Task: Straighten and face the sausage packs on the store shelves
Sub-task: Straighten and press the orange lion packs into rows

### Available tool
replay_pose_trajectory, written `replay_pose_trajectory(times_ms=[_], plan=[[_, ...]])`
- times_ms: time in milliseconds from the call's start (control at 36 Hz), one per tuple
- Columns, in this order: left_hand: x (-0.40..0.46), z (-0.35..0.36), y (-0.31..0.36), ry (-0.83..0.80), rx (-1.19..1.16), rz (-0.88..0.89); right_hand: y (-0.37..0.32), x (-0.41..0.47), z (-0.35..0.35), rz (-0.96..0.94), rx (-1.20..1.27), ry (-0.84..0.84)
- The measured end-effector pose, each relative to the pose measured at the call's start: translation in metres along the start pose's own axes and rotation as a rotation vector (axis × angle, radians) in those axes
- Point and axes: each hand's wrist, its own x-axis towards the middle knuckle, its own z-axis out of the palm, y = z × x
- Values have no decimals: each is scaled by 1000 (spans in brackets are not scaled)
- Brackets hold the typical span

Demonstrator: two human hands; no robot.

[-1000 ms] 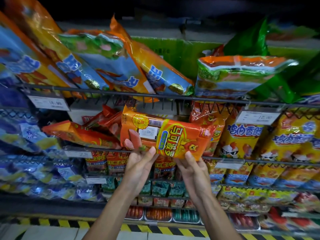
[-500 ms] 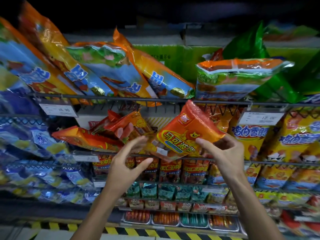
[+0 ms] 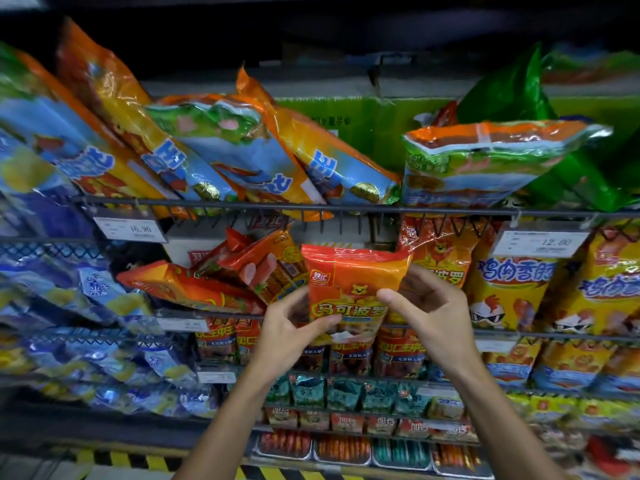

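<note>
An orange sausage pack (image 3: 349, 282) with a bear picture stands upright, label facing me, in front of the second wire shelf. My left hand (image 3: 289, 327) pinches its lower left edge, thumb across the front. My right hand (image 3: 427, 304) grips its right side, thumb on the front and fingers behind. To its left, several orange-red sausage packs (image 3: 194, 289) lie tilted and tumbled on the same shelf. A matching orange pack (image 3: 441, 251) stands right behind my right hand.
Blue-and-orange packs (image 3: 194, 161) lean sideways on the top wire shelf (image 3: 311, 206). A flat green-orange pack (image 3: 485, 157) lies at the upper right. Yellow chicken-sausage packs (image 3: 516, 289) stand to the right. Price tags (image 3: 133, 229) hang from the rail. Smaller packs fill lower shelves.
The orange pack has turned from lying sideways to upright with its label facing me. My right hand came up to its right side and my left hand took its lower left edge.
</note>
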Motion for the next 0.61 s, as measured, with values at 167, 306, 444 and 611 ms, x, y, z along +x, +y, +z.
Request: replay_pose_trajectory(times_ms=[167,306,444,611], plan=[[6,3,1,23,-44,29,22,-2,4,41,-226,-48],[14,9,2,19,-68,64,23,6,5,11,-211,22],[30,12,0,4,-83,58,24,17,8,-24,-141,53],[39,12,-22,-61,-9,9,50,22,10,0,-182,35]])
